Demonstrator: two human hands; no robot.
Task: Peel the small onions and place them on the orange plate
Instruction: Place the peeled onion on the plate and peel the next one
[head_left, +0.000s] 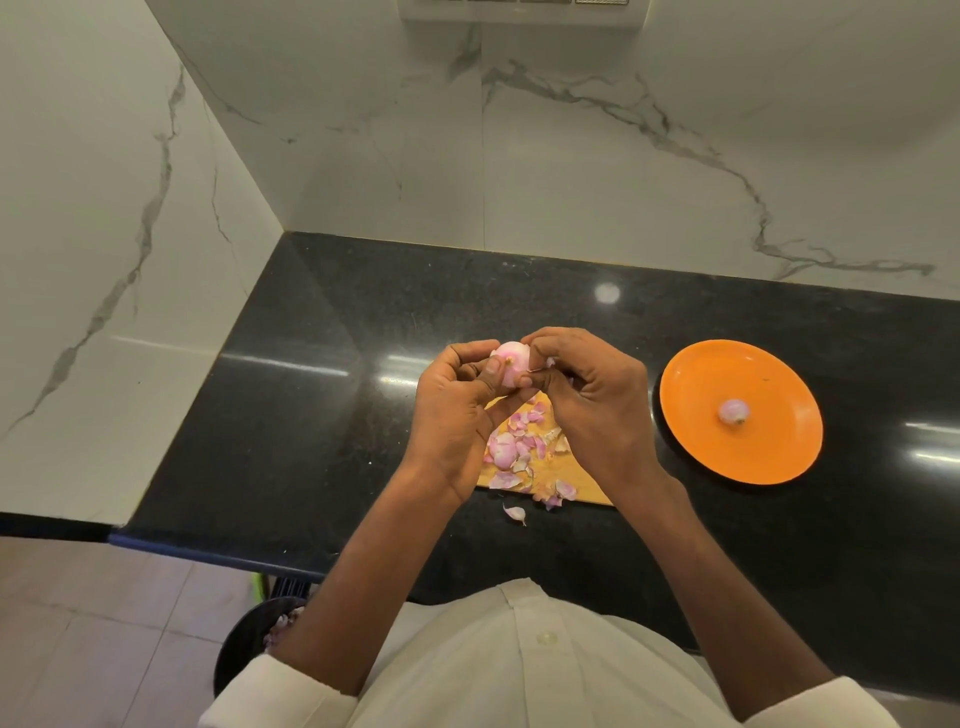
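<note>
Black polished countertop (322, 415) is seen in a corner of white marble-veined walls (363, 156), with ceiling-light glare caught on the stone. At frame centre a small pink onion (511, 364) is held up above the counter between both hands. It is gripped by the left hand (457, 415), whose fingers are curled round it and whose thumb is pressed on its cut end. At the onion's 3 o'clock side the right hand (592, 400) is placed, its fingertips pinched on a strip of skin at the onion's edge; how much skin is held cannot be told. Directly below the hands, toward 6 o'clock, a wooden cutting board (576, 486) is laid on the counter, largely blocked from view by both wrists. Pink and white peels (514, 447) are scattered over it, and one loose peel (515, 513) is lain off the board's near edge. At 3 o'clock from the hands, well apart, the orange plate (691, 395) is set, with one peeled onion (733, 411) lain near its middle. At 7 o'clock, below the counter edge, a dark bin (244, 639) holding peels is partly hidden by the left sleeve (270, 691). White shirt (519, 665) is seen at 6 o'clock.
</note>
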